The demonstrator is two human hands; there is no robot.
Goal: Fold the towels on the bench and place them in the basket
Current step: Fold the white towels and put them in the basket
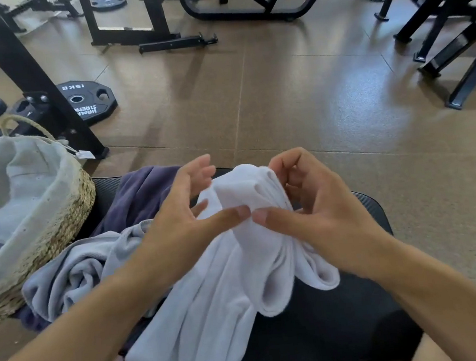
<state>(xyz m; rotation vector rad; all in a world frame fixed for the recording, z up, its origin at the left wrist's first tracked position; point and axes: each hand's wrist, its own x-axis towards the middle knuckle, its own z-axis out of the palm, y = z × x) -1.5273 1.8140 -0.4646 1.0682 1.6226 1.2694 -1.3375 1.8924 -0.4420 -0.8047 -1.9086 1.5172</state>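
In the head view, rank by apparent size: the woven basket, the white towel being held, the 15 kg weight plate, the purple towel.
1. White towel
2. Woven basket, cut off at the frame edge, so unsure against the towel
3. Purple towel, partly covered
4. Weight plate, farther away

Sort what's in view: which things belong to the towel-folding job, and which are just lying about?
Job: white towel held by left hand and right hand; grey towel; purple towel; bench; basket.

Lying about: weight plates; rack frame; other benches.
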